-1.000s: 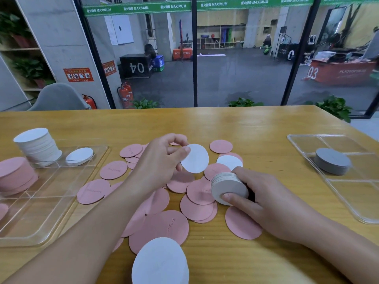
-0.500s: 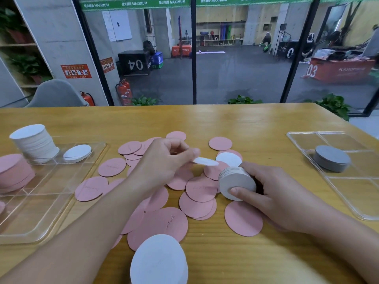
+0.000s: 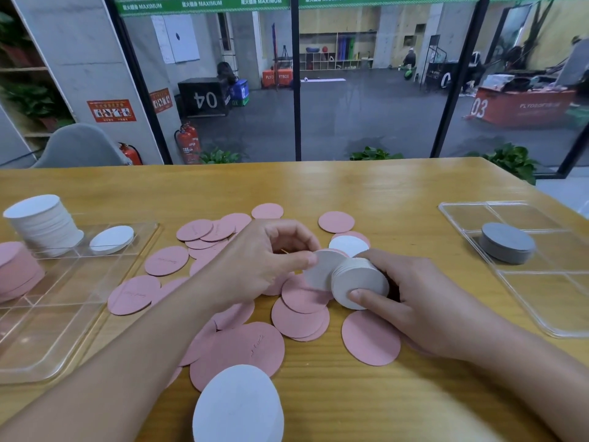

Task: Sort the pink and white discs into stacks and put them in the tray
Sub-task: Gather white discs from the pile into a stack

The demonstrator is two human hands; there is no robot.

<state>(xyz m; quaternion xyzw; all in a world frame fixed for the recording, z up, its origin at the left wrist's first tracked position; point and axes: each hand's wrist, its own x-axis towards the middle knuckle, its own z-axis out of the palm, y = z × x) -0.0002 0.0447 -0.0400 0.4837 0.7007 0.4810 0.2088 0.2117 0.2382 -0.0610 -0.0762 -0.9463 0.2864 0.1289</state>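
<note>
The left hand (image 3: 258,260) pinches one white disc (image 3: 322,272) between thumb and fingers, its edge touching the white stack (image 3: 358,283) that the right hand (image 3: 424,301) grips tilted on its side — thumb on the near face, fingers curled behind. Both sit at the middle of the surface (image 3: 366,186), over a scatter of pink discs (image 3: 237,354).

About sixteen pink discs show; several overlap and some are hidden under the hands, so the exact count cannot be told. Two loose white discs lie flat: one (image 3: 349,245) at 12 o'clock from the held stack, one (image 3: 237,409) at 6 o'clock at the near edge.

Two clear trays stand on the surface. The left tray (image 3: 47,352), at 9 o'clock, holds three things — a tall white pile (image 3: 43,223) in its far compartment, a single white disc (image 3: 111,239) just beside it, and a pink pile (image 3: 17,271) cut by the frame edge. The right tray (image 3: 541,298), at 3 o'clock, holds one grey pile (image 3: 506,242).
</note>
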